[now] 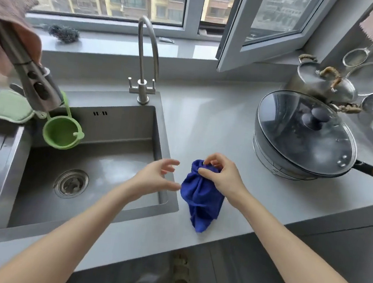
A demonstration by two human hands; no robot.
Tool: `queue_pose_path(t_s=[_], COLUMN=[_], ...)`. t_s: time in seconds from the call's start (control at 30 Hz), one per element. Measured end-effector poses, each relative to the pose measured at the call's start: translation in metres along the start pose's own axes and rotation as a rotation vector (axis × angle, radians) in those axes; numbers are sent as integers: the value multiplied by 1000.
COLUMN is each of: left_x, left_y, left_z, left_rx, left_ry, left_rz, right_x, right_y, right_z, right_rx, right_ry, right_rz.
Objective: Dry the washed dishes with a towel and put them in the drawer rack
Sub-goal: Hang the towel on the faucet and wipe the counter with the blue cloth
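Gathering the towel [200, 198] | right hand [221, 175] pinches the bunched blue cloth, soft and creased, on the grey tabletop [206, 125] just beside the steel sink [109, 156] | left hand [156, 177] open, fingers spread, empty | next likely: reach for a washed dish; none visible, drawer rack out of view

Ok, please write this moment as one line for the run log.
right hand: pinching blue towel | left hand: open, empty, beside towel | towel: bunched, over counter | sink: no dishes
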State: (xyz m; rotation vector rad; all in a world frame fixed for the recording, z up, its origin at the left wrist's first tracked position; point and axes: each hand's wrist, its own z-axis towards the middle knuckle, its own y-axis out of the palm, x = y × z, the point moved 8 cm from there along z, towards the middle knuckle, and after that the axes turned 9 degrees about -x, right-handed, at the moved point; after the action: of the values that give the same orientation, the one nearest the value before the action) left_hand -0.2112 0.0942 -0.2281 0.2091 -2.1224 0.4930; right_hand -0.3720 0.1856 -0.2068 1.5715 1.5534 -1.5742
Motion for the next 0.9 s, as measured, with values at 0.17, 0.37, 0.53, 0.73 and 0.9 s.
queue_pose_path(t_s=[0.17,0.37,0.53,0.73,0.9], left_x=[22,31,55,99,176], left_y=[37,18,-9,-18,-1], left_z=[13,27,31,25,8], left_rx=[-189,-30,-74,-154,-395], left_ry=[17,-21,15,134,275], left_rz=[-95,-26,50,-8,356], right_x=[-23,9,31,15,-28], right_y=[-27,-39,-40,-48,-46], right_z=[-2,-8,-7,-3,11], right_rx=[-67,-307,-367,-310,-467], right_ry=[-28,216,145,76,8], right_rz=[175,-127,-766,-199,140])
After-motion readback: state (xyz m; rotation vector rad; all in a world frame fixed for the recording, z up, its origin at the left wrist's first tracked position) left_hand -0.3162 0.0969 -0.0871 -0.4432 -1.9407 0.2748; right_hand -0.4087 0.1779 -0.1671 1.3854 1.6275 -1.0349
